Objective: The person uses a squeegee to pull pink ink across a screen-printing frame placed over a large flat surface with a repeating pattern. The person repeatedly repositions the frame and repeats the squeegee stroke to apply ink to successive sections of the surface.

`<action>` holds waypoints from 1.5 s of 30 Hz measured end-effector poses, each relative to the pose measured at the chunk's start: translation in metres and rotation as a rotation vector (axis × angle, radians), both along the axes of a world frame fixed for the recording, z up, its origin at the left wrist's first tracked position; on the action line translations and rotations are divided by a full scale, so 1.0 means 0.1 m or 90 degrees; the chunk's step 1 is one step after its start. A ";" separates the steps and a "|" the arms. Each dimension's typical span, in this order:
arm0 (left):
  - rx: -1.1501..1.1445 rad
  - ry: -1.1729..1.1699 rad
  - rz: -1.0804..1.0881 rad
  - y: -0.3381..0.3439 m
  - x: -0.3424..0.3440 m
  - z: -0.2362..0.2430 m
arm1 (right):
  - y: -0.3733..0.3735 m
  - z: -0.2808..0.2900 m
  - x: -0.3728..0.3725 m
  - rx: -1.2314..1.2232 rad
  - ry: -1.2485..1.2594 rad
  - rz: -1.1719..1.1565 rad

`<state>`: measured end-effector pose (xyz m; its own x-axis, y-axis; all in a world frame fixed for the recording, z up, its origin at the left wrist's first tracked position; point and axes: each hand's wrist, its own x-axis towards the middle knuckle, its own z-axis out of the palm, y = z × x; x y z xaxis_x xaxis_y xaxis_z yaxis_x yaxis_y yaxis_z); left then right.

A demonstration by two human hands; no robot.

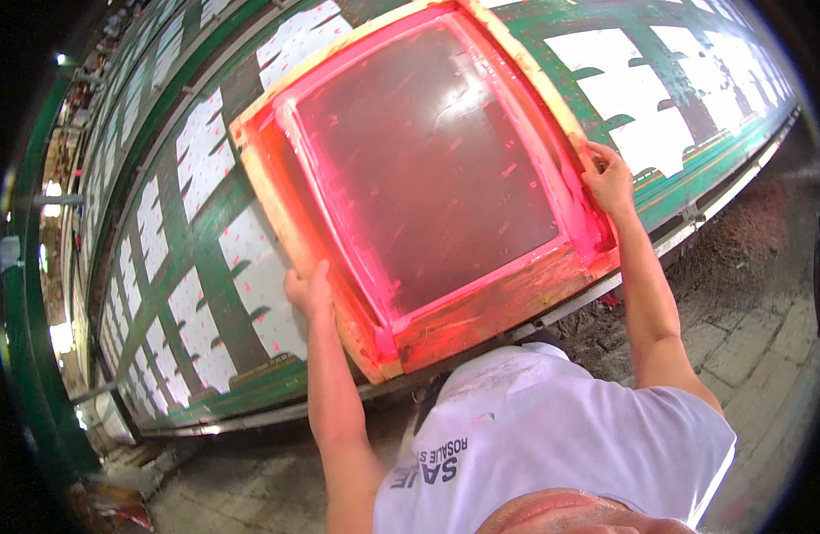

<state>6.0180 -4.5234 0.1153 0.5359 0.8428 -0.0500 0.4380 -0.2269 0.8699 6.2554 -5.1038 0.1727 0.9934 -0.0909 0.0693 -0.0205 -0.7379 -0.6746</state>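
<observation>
A wooden screen-printing frame (499, 307) with a dark mesh (428, 160) lies at a slant in front of me. Bright pink ink (570, 209) coats its inner borders and has stained the wood. My left hand (310, 289) is closed on the frame's left rail, with the fingers partly hidden beneath. On the right rail, near the lower corner, my right hand (608, 181) grips with thumb and fingers. The frame's near end reaches the table's front edge. Whether it rests on the table or is held just above, I cannot tell.
Under and around the frame runs a long green printing table (218, 267). White cut pieces (205, 151) with small pink marks lie in rows on it, and more white pieces (597, 62) are to the right. A green post (40, 356) stands far left. Paved floor (748, 356) shows at lower right.
</observation>
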 end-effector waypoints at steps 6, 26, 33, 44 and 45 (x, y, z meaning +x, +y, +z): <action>0.076 0.051 -0.002 -0.48 0.21 0.17 | -0.50 -0.04 0.24 0.036 0.029 0.023; 0.163 0.235 0.000 -0.55 0.32 0.02 | 0.37 0.67 -1.46 -0.149 -0.033 0.834; 0.131 0.272 0.003 -0.62 0.36 0.09 | 0.75 0.74 -1.74 -0.284 -0.098 0.763; 0.132 0.140 -0.010 -0.63 0.33 0.15 | 1.29 0.77 -1.84 -0.464 0.034 0.710; 0.130 0.122 -0.010 -0.63 0.32 0.13 | 1.28 0.76 -1.91 -0.480 0.054 0.700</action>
<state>6.0499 -4.5859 0.1279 0.5461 0.8375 0.0178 0.5856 -0.3969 0.7068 6.0641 -4.9757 0.2482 0.5283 0.7875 -0.3173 0.8003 -0.5867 -0.1238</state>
